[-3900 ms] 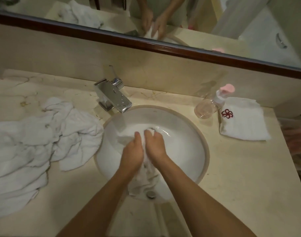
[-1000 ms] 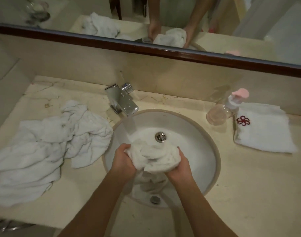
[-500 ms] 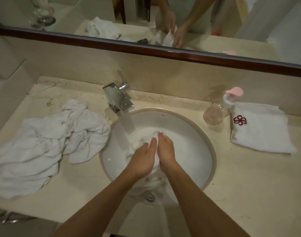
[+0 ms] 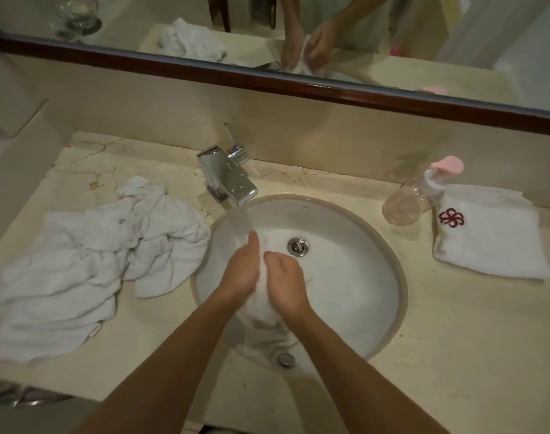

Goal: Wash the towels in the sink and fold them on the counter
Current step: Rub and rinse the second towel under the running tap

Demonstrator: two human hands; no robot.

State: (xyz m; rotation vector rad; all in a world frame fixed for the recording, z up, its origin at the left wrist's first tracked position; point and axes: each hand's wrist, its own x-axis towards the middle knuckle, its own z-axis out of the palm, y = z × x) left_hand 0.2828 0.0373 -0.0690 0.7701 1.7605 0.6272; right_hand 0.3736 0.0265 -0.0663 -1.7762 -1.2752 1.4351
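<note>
I see both hands over the sink (image 4: 386, 270), palms turned toward each other with a wet white towel (image 4: 261, 311) squeezed between them. My left hand (image 4: 241, 270) has its fingers nearly straight, pointing up toward the water stream, pressed flat against the towel's left side. My right hand (image 4: 284, 281) is cupped, fingers bent around the towel's right side, gripping it. The rest of the towel hangs below my wrists and trails to the near wall of the basin, close to the overflow hole (image 4: 285, 360). Water runs from the tap (image 4: 228, 180) onto my left fingertips. The drain (image 4: 298, 246) sits just beyond my right hand, uncovered.

On the surface (image 4: 455, 339) to the left, a heap of white towels (image 4: 95, 261) lies crumpled, one edge reaching the sink rim. To the right, a folded towel (image 4: 492, 239) with a red emblem lies flat near the back wall, with a bottle (image 4: 408, 205) tipped against its left edge. Between the sink rim and the folded towel, and along the near right side, I have bare room on the surface. A mirror (image 4: 392, 32) runs along the back.
</note>
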